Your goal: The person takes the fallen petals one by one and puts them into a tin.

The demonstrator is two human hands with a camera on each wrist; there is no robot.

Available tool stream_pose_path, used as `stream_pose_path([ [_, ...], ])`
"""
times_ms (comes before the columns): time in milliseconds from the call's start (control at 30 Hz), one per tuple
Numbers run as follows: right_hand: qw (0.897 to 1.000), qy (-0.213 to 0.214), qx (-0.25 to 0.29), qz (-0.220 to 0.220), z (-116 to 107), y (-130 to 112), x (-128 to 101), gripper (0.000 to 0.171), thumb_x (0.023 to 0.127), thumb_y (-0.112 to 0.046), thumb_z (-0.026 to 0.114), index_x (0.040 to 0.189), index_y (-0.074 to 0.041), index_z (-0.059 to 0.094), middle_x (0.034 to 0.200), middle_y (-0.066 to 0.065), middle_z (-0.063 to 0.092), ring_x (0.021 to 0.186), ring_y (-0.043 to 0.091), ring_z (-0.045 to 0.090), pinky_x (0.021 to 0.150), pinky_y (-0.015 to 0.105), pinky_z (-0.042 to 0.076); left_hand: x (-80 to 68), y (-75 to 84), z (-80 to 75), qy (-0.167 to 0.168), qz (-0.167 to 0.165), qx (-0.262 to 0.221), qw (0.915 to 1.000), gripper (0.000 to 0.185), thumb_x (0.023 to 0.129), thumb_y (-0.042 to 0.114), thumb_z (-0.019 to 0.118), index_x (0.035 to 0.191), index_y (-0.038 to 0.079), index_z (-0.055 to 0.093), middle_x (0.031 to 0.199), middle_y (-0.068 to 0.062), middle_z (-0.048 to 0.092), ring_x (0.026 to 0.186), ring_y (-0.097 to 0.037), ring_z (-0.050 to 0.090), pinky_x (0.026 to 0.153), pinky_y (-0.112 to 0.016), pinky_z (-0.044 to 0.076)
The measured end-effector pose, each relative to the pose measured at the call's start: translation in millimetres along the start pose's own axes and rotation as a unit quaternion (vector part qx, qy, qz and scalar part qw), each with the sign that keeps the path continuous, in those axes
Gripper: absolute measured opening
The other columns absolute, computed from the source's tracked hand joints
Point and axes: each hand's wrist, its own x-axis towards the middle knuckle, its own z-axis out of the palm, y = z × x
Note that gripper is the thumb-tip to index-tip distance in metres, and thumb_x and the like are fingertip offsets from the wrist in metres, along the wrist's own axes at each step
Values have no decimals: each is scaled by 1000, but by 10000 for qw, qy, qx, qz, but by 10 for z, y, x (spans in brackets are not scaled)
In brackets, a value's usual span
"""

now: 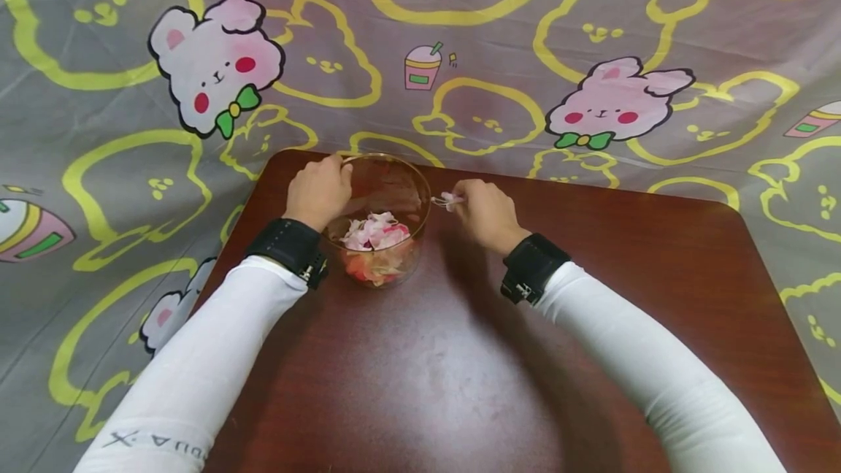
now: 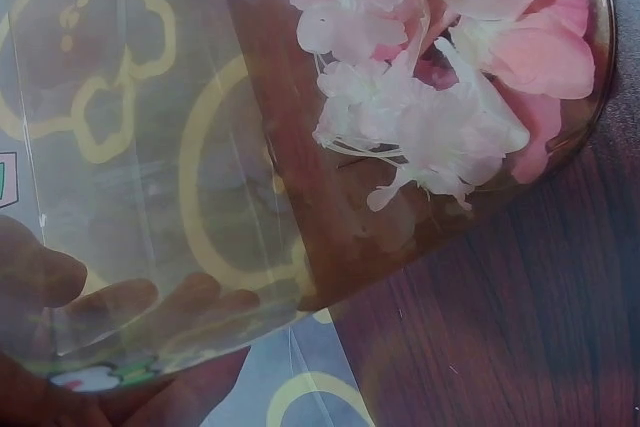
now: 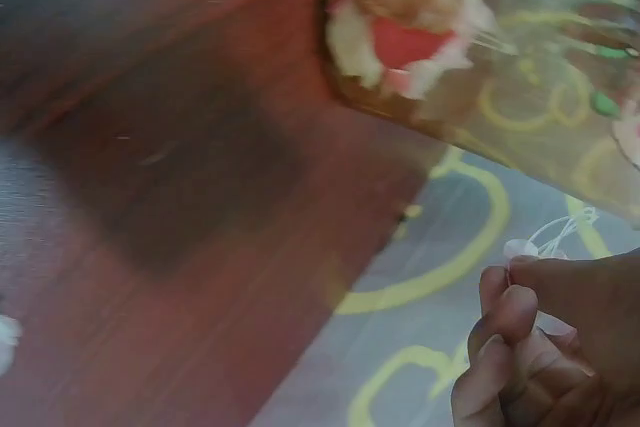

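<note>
A clear glass container [image 1: 414, 250] stands near the table's back left, holding a heap of pink, white and red petals [image 1: 376, 232]. My left hand [image 1: 320, 190] grips its left side near the rim. In the left wrist view, its fingers [image 2: 120, 299] show against the clear wall, with pale blossoms [image 2: 410, 127] inside. Just right of the container, my right hand [image 1: 488, 216] pinches a small pinkish-white flower [image 1: 450, 201] with thin white threads. The right wrist view shows that flower [image 3: 520, 249] between thumb and fingers, mostly hidden by them.
The dark reddish-brown table [image 1: 394, 385] spreads in front and to the right. A grey cloth [image 1: 486, 35] with cartoon prints hangs behind and beside it. A small white thing [image 3: 6, 342] shows at the right wrist view's left edge.
</note>
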Motion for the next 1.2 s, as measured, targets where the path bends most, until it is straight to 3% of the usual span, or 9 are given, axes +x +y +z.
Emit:
stream_pose_path([
  [167, 9992, 320, 225, -25, -125, -76, 30, 15, 97, -25, 69, 103, -13, 74, 95, 5, 77, 87, 26, 72, 75, 49, 54, 14, -7, 11, -7, -20, 1, 10000, 36, 107, 25, 42, 122, -3, 60, 119, -34, 66, 107, -53, 65, 85, -64, 51],
  [533, 9947, 650, 607, -515, -286, -357, -72, 16, 98, -26, 68, 107, -13, 73, 94, 3, 74, 68, 18, 55, 58, 34, 40, -1, 2, -13, 24, 24, 22, 10000, 36, 108, 24, 42, 123, -3, 60, 118, -34, 67, 106, -53, 65, 84, -64, 51],
  [767, 9945, 491, 602, -696, -295, -508, -141, 15, 98, -24, 66, 108, -14, 72, 89, 1, 71, 68, 16, 53, 60, 33, 40, 6, -2, -13, 26, 20, 22, 10000, 36, 107, 24, 42, 123, -3, 60, 118, -34, 67, 105, -53, 66, 84, -64, 52],
  [1067, 9954, 189, 342, -880, -201, -591, -169, 14, 99, -22, 66, 110, -16, 73, 96, 1, 74, 75, 16, 62, 62, 37, 48, 11, -10, 3, 40, 6, -14, 10000, 36, 108, 25, 43, 123, -3, 60, 116, -31, 68, 104, -52, 66, 84, -63, 52],
  [1200, 9934, -61, 271, -1110, -159, -595, -191, 22, 98, -23, 67, 118, -16, 71, 102, 1, 75, 73, 15, 62, 59, 33, 45, -3, -10, 2, 17, -16, -11, 10000, 36, 108, 25, 42, 123, -3, 60, 117, -33, 67, 104, -52, 66, 84, -63, 52],
])
